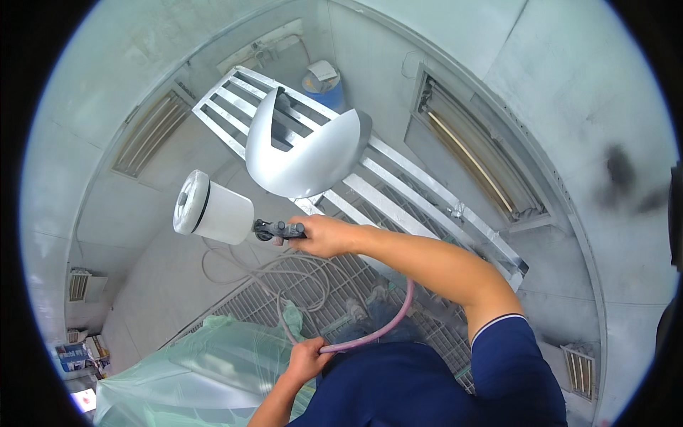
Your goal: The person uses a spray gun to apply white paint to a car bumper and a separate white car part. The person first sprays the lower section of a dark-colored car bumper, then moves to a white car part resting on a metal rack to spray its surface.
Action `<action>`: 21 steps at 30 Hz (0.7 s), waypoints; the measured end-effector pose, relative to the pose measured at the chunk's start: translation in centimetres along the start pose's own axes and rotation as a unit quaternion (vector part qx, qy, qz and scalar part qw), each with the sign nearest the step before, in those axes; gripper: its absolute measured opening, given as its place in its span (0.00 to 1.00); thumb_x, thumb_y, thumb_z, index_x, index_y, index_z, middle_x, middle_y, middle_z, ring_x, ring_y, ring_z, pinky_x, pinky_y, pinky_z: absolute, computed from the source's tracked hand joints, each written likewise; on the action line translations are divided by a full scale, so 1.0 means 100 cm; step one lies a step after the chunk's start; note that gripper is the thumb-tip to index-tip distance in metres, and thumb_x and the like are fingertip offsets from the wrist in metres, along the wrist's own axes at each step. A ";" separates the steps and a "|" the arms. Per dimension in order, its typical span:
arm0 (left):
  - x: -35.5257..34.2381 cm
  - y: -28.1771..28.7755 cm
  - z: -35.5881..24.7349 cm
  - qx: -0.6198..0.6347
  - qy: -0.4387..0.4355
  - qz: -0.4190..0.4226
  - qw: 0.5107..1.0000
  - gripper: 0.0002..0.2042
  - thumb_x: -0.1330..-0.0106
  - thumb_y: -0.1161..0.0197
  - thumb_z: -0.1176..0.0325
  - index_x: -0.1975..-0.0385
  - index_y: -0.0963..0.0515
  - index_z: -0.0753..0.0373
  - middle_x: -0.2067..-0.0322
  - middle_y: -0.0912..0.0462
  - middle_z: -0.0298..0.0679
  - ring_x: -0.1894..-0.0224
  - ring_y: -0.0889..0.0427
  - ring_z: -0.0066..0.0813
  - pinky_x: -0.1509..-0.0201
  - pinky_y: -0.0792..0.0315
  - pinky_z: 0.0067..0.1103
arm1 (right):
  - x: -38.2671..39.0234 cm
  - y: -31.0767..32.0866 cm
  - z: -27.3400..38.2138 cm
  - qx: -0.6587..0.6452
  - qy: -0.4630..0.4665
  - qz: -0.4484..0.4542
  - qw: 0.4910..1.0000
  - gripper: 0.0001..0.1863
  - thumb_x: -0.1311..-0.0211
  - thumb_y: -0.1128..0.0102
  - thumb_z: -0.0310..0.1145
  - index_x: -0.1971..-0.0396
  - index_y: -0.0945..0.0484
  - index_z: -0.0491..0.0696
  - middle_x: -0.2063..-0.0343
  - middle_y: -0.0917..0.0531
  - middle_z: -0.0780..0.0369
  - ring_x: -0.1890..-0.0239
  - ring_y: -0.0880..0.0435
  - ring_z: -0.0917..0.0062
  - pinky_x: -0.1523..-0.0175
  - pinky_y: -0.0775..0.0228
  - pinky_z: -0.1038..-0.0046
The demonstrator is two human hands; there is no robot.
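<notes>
My right hand point(321, 236) is closed around the grip of a spray gun point(279, 231), held out in front of me and tilted sideways. Its white paint cup point(219, 212) points to the left. Low in the view, my left hand point(307, 359) grips a pinkish air hose point(377, 333), which curves up past my right forearm. Just beyond the gun, a silver curved panel point(306, 167) with a deep V-shaped notch rests on a slatted metal rack point(388, 196). The gun's nozzle is hard to make out from here.
Loops of hose point(267, 274) lie on the floor by the metal grating point(245, 302). Green plastic sheeting point(206, 363) drapes over something at lower left. Behind the rack stands a blue drum point(327, 92). Framed light fixtures point(469, 146) sit in the walls.
</notes>
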State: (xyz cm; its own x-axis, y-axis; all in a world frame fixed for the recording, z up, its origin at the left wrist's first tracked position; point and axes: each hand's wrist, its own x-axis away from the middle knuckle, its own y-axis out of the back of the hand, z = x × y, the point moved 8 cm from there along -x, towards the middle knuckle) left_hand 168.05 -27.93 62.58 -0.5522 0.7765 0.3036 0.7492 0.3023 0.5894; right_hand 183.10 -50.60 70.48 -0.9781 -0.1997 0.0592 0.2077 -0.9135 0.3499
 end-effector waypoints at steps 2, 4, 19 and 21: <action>0.000 -0.009 -0.005 0.019 0.001 0.018 1.000 0.10 0.45 0.30 0.66 0.78 0.23 0.63 0.81 0.22 0.44 0.77 0.21 0.41 0.74 0.30 0.31 | -0.002 -0.006 -0.026 -0.010 0.038 -0.028 0.999 0.12 0.36 0.41 0.38 0.53 0.21 0.58 0.66 0.16 0.57 0.62 0.17 0.61 0.55 0.27 0.63; 0.002 -0.012 -0.008 0.011 0.003 0.022 1.000 0.11 0.45 0.30 0.65 0.79 0.24 0.63 0.81 0.22 0.45 0.77 0.21 0.43 0.74 0.29 0.31 | -0.004 0.007 -0.037 0.036 -0.001 -0.068 0.997 0.13 0.36 0.41 0.37 0.52 0.21 0.56 0.64 0.15 0.57 0.60 0.17 0.63 0.54 0.27 0.64; -0.097 -0.037 -0.114 0.183 0.098 0.097 0.973 0.13 0.37 0.31 0.62 0.73 0.24 0.65 0.82 0.28 0.29 0.77 0.33 0.14 0.75 0.37 0.19 | 0.089 0.271 -0.132 -0.184 -0.084 -0.321 0.925 0.14 0.32 0.43 0.43 0.62 0.22 0.47 0.75 0.23 0.68 0.84 0.30 0.86 0.81 0.38 0.78; -0.118 -0.048 -0.130 0.192 0.112 0.092 0.971 0.15 0.36 0.32 0.59 0.74 0.24 0.65 0.83 0.28 0.32 0.78 0.31 0.17 0.74 0.35 0.21 | 0.097 0.298 -0.150 -0.176 -0.085 -0.345 0.918 0.13 0.32 0.43 0.42 0.62 0.22 0.47 0.75 0.23 0.67 0.85 0.31 0.86 0.83 0.39 0.78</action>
State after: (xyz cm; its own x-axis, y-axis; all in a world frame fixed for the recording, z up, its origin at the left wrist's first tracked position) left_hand 166.25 -45.70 65.91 -0.4290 0.7105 0.5578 0.9003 0.3870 0.1995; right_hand 180.06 -85.08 67.41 -0.8610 0.5004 0.0916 -0.4991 -0.8657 0.0374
